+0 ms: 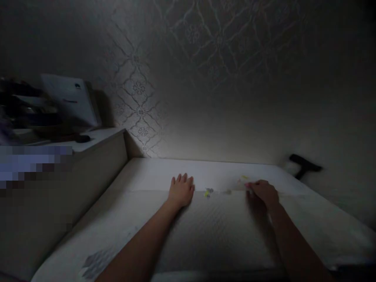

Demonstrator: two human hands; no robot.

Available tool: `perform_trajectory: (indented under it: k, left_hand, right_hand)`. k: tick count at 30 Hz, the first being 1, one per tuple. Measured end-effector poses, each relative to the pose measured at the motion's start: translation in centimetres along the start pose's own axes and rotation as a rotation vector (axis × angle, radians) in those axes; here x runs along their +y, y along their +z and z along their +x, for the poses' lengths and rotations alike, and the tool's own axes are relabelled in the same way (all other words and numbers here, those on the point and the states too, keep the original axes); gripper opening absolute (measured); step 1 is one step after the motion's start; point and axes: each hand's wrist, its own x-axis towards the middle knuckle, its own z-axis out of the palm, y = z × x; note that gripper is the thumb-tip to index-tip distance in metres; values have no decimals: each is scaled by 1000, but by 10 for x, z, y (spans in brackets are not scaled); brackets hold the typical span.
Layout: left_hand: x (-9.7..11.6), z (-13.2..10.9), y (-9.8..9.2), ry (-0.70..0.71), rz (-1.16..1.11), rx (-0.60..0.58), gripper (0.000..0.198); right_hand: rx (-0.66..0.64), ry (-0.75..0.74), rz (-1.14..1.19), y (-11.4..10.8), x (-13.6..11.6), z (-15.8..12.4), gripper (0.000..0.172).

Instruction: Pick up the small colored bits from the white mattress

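A pale textured sheet [205, 231] with small grey and yellow printed motifs [208, 192] covers the near part of a white flat surface [152, 174]. My left hand [182, 190] lies flat across the sheet's far edge, fingers stretched forward and slightly apart. To the right, my right hand [264, 192] is closed in a pinch at that same edge. The sheet seems slightly raised there, but blur hides exactly how the fingertips hold it. A faint yellowish mark [244, 178] shows just beyond them.
On the left, a higher white ledge [102, 137] carries a white box [70, 100], a small dark object [82, 138] and dark clutter. Patterned wallpaper [141, 90] covers the wall behind. A black T-shaped handle [305, 164] stands at the right edge.
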Motion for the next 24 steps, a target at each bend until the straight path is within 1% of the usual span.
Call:
perform_trajectory:
  k: [2,3,5,7,10,12,14,15,17,19,24]
  left_hand:
    - [0,0,0,-4,4,-4,47]
    - [0,0,0,-3,6,-2,47]
    - [1,0,0,2,6,7,47]
    - [0,0,1,3,0,9,47]
    - [0,0,1,3,-12,13,47]
    - [0,0,2,4,-20,13,47]
    - [0,0,2,7,-25,19,47]
    - [0,0,3,6,-25,20,47]
    - [0,1,4,6,-24,23,46]
    - [-1,1,5,8,-22,24,46]
    - [-1,1,6,14,-8,31,47]
  right_hand:
    - [16,44,17,-3,1,0,34]
    - [35,32,34,-4,0,-2,32]
    - [97,-85,96,-7,-8,-6,29]
    - [117,-249,153,-8,-23,-16,27]
    - [51,-527,224,-6,-52,-39,24]
    - [7,-811,272,-3,-69,-58,28]
    - [-31,-1004,244,-1,-82,-75,32]
    - [-51,-1057,207,0,-85,-82,32]
    - [-90,-1110,110,1,-90,-92,33]
    - [-106,-1120,29,2,-90,-96,33]
    - [-100,-1145,-90,5,-87,-90,34]
